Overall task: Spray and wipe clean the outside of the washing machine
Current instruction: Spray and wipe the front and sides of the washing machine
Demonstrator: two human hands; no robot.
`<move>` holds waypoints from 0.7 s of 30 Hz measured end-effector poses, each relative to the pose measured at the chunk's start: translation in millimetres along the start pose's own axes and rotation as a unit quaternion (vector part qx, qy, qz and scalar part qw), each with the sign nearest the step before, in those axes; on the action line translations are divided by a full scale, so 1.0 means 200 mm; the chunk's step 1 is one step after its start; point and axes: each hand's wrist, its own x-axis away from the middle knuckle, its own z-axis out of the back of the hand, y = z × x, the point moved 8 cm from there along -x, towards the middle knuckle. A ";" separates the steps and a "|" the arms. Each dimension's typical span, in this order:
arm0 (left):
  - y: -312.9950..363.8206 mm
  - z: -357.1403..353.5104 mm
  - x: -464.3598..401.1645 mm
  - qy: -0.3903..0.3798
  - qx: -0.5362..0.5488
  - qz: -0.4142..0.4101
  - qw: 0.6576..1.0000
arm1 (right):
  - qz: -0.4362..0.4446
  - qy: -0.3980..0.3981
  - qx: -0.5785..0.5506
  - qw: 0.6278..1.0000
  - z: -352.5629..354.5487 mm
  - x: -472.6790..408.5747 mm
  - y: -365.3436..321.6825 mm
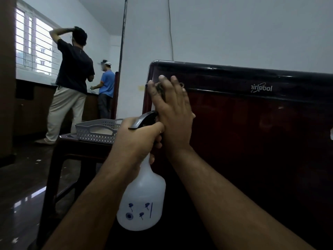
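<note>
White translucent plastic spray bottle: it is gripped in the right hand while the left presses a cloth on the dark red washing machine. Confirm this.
The hands are swapped. The head view shows the left hand gripping the white translucent plastic spray bottle, while the right hand presses the cloth on the dark red washing machine.

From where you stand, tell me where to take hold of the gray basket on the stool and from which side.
Take the gray basket by the cut-out handle in its near short wall, coming from the front-left. That side is free, while the left hand with the spray bottle blocks its right end. A two-handed grip would probably be steadier.
</note>
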 end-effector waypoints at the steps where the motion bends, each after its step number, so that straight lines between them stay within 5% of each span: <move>1: -0.03 0.00 0.01 0.006 0.003 0.009 1.000 | 0.015 -0.013 -0.004 1.000 -0.01 0.03 0.00; 7: -0.18 -0.13 0.10 -0.020 0.025 0.062 0.998 | 0.063 -0.057 0.000 0.996 0.03 0.23 0.09; 21: -0.27 -0.87 0.47 -0.199 0.048 0.054 0.977 | -0.071 -0.027 0.096 0.992 0.62 0.62 0.93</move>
